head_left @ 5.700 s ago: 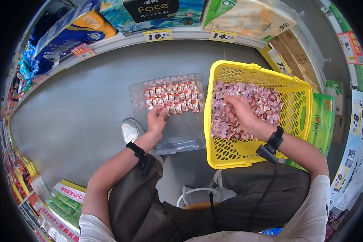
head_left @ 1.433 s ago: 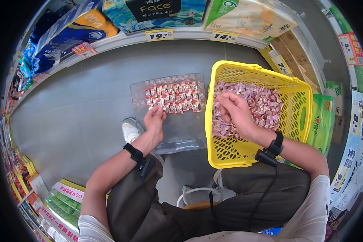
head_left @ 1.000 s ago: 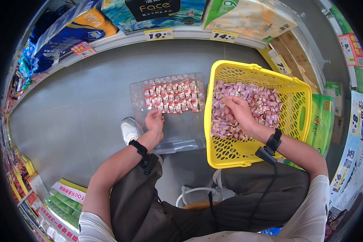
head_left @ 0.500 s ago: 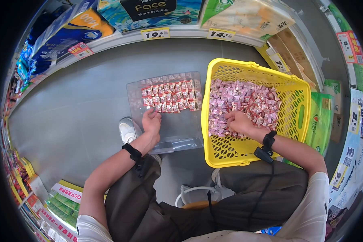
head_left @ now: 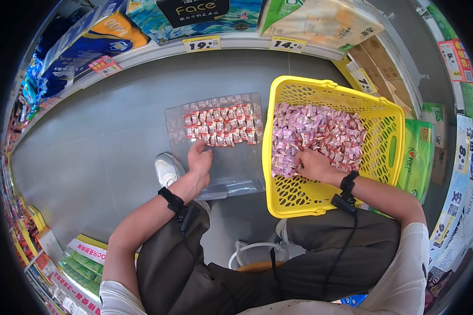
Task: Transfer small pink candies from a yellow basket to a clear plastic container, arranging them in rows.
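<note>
A clear plastic box (head_left: 220, 173) lies on the floor before me, with rows of small red-and-white wrapped candies (head_left: 223, 126) in its far half. My left hand (head_left: 198, 161) is over the box's near left part, fingertips close to the left end of the nearest row. Its thumb and forefinger stand apart, and I see nothing between them. To the right is a yellow basket (head_left: 294, 210) heaped with pink wrapped candies (head_left: 294, 123) and red wrapped candies (head_left: 347, 139). Down among these, my right hand (head_left: 318, 167) has its fingers curled together; what they hold is hidden.
Shelves with tissue packs (head_left: 194, 16) and price tags (head_left: 202, 44) run along the far side. Green packages (head_left: 416, 157) stand right beside the basket. Below me are my shoe (head_left: 167, 169) and a white bucket-like container (head_left: 257, 254) between my legs.
My left hand's fingers have spread from a closer bunch, near the same candy row. My right hand has shifted slightly right and its fingers have curled in more. Box and basket stay put.
</note>
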The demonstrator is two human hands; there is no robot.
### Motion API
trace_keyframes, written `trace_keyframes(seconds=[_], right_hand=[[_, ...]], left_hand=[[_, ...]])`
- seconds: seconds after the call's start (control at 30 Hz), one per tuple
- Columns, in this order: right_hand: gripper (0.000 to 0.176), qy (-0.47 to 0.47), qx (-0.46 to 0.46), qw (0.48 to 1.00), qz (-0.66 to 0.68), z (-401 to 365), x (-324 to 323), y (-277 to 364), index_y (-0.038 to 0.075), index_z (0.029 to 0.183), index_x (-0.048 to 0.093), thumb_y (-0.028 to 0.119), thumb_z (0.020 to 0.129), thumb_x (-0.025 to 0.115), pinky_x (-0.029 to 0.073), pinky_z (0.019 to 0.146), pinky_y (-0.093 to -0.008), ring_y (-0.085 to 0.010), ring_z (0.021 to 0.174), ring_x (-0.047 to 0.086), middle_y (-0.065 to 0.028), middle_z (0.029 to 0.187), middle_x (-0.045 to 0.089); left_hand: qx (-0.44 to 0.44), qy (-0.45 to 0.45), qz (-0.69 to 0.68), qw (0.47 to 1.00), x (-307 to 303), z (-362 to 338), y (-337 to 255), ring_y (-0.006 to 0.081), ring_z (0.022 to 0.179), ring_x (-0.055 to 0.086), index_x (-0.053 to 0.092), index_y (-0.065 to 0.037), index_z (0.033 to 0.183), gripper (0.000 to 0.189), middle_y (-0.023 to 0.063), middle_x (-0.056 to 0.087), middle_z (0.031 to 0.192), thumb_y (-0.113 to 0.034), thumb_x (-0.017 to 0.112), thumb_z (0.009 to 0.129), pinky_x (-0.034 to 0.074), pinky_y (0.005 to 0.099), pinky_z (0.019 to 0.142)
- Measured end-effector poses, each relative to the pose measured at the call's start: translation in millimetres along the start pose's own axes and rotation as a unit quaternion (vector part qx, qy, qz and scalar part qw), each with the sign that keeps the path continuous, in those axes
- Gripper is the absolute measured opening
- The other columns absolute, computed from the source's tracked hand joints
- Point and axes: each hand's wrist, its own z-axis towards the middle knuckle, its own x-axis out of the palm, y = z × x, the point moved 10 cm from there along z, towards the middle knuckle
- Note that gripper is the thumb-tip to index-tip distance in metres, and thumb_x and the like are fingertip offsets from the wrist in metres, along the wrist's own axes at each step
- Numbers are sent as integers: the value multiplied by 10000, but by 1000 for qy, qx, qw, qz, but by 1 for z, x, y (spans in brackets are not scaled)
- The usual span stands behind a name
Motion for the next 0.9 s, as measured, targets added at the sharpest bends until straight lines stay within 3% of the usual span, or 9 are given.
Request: trace_keyframes(seconds=[0.23, 0.37, 0.5, 0.6, 0.67, 0.8, 0.9], right_hand=[[168, 20, -12, 1000, 3, 3, 1, 5, 57, 946, 718, 149, 809, 692, 527, 871, -430, -321, 967, 681, -153, 976, 711], [134, -1, -47, 997, 53, 7, -8, 19, 42, 875, 724, 165, 840, 683, 548, 798, -413, -312, 812, 710, -121, 851, 735], [120, -15, -100, 991, 92, -2, -36, 61, 29, 882, 719, 142, 855, 686, 551, 760, -386, -288, 766, 714, -123, 845, 733], [109, -35, -118, 972, 202, -12, -72, 100, 5, 887, 712, 112, 867, 699, 548, 679, -358, -223, 703, 709, -131, 821, 727], [115, -13, -57, 941, 334, -17, -85, 111, -25, 897, 698, 86, 870, 708, 528, 599, -320, -148, 648, 684, -124, 776, 718], [131, -56, -66, 937, 338, -47, -122, 136, -44, 907, 685, 84, 883, 700, 515, 565, -299, -115, 611, 662, -103, 757, 712], [125, -54, -54, 963, 258, -71, -136, 152, -54, 932, 679, 62, 887, 684, 526, 564, -288, -122, 614, 677, -99, 758, 712]], left_hand=[[-35, -8, -25, 999, 1, -9, -1, 213, 1170, 551, 425, -68, 1438, 562, 152, 436, 1464, 65, 513, 899, 466, 351, 926], [-51, 1, -42, 998, 6, -20, -10, 191, 1073, 580, 481, -81, 1348, 437, 101, 536, 1293, -1, 530, 921, 485, 353, 874], [-56, 54, -68, 995, 20, -30, -27, 183, 1013, 591, 517, -75, 1272, 329, 65, 584, 1150, -71, 542, 945, 494, 357, 864], [-49, 102, -127, 985, 33, -52, -57, 181, 970, 592, 531, -60, 1240, 294, 64, 592, 1104, -114, 553, 952, 500, 358, 860], [-35, 116, -141, 983, 39, -64, -80, 178, 958, 592, 540, -60, 1219, 276, 63, 594, 1079, -135, 561, 954, 501, 351, 860], [8, 187, -155, 970, 57, -87, -126, 163, 903, 601, 560, -53, 1166, 238, 54, 603, 999, -173, 582, 962, 508, 326, 830], [35, 227, -121, 966, 65, -107, -149, 146, 860, 604, 575, -55, 1129, 211, 47, 607, 967, -194, 591, 970, 508, 307, 783]])
